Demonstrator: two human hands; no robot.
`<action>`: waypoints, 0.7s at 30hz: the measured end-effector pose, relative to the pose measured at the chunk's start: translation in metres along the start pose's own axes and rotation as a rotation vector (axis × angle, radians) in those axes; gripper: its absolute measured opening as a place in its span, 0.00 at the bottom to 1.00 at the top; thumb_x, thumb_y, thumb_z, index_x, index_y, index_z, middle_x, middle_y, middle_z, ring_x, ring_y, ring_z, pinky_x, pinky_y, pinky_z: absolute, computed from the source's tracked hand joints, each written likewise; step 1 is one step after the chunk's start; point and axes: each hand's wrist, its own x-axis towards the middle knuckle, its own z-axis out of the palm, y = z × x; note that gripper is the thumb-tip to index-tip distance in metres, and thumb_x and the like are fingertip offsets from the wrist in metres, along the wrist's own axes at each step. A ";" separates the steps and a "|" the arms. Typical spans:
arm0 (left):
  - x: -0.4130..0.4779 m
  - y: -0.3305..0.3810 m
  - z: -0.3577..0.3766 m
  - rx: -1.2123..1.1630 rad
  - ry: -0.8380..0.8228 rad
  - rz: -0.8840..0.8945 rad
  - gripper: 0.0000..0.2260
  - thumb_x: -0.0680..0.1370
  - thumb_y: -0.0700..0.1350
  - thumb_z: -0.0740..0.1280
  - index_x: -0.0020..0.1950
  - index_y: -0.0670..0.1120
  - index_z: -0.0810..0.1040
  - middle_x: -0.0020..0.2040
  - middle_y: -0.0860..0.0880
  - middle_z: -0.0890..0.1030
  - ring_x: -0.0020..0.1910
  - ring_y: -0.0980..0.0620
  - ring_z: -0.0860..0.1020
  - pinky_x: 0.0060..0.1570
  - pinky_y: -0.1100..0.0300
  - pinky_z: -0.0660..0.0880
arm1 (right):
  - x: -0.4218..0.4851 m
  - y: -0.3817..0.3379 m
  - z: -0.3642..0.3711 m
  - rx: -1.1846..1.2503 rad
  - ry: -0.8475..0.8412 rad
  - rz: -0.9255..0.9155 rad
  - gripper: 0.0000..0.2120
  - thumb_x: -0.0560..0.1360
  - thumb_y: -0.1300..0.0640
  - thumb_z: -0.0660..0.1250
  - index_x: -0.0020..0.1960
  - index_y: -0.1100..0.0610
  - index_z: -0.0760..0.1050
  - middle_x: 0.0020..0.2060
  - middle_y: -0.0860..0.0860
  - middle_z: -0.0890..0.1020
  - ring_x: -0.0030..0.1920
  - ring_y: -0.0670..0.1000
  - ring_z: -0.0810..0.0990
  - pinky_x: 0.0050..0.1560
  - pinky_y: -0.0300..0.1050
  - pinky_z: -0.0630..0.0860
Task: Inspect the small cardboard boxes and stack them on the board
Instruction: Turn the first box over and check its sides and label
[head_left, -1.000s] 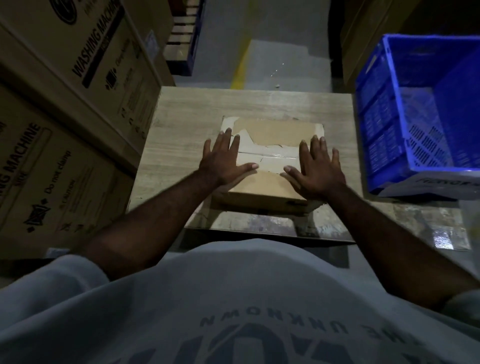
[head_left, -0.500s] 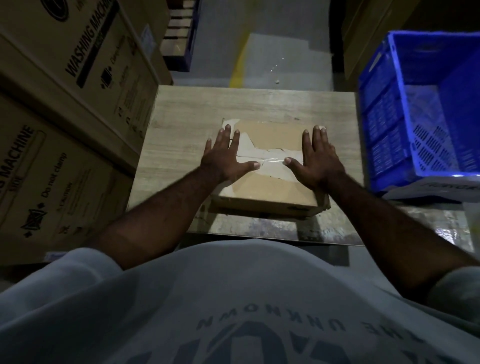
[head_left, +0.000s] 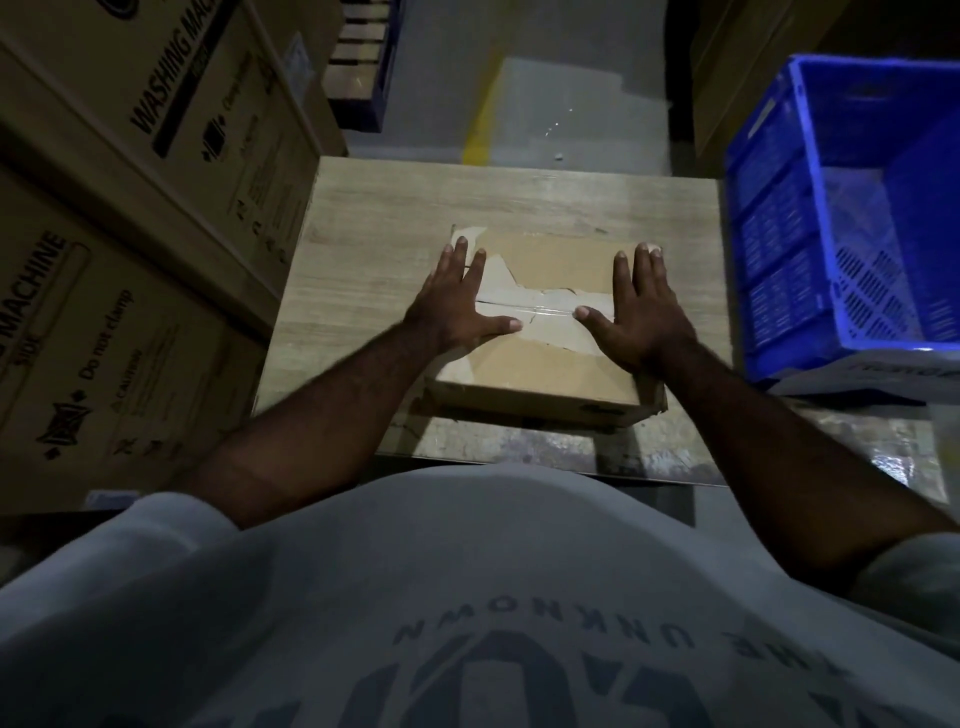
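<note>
Both hands flat, fingers straight: left hand (head_left: 457, 306), right hand (head_left: 641, 312) on 1 box (head_left: 545, 364), torn taped top, on board (head_left: 363, 260).

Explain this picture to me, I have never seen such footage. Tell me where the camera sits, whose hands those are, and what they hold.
There is no machine here: a person works with bare hands. The single camera is worn on the head and looks forward and down, so the grey shirt fills the bottom. A small cardboard box with torn paper and tape on top lies on the wooden board. The left hand and right hand lie flat on its lid, fingers straight, resting rather than gripping; nothing is held. A blue crate stands to the right, big washing machine cartons to the left.
</note>
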 end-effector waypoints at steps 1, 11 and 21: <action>-0.004 -0.001 0.000 -0.046 0.008 -0.004 0.55 0.70 0.76 0.66 0.84 0.51 0.44 0.83 0.48 0.36 0.82 0.45 0.36 0.80 0.40 0.48 | -0.002 -0.001 -0.002 0.012 0.001 0.009 0.50 0.77 0.23 0.50 0.85 0.53 0.38 0.83 0.58 0.36 0.82 0.57 0.32 0.81 0.65 0.49; -0.094 -0.044 0.044 -0.579 0.038 -0.085 0.43 0.75 0.62 0.73 0.83 0.63 0.49 0.84 0.52 0.55 0.81 0.48 0.58 0.77 0.43 0.62 | -0.093 0.024 0.041 0.488 0.114 0.058 0.43 0.80 0.29 0.54 0.86 0.51 0.45 0.85 0.53 0.45 0.83 0.49 0.46 0.78 0.49 0.51; -0.110 -0.028 0.060 -0.635 0.132 -0.058 0.44 0.75 0.51 0.77 0.84 0.56 0.54 0.81 0.50 0.64 0.79 0.49 0.63 0.76 0.49 0.66 | -0.127 0.025 0.065 0.543 0.183 0.022 0.40 0.81 0.38 0.62 0.85 0.52 0.48 0.83 0.45 0.56 0.80 0.45 0.56 0.79 0.51 0.60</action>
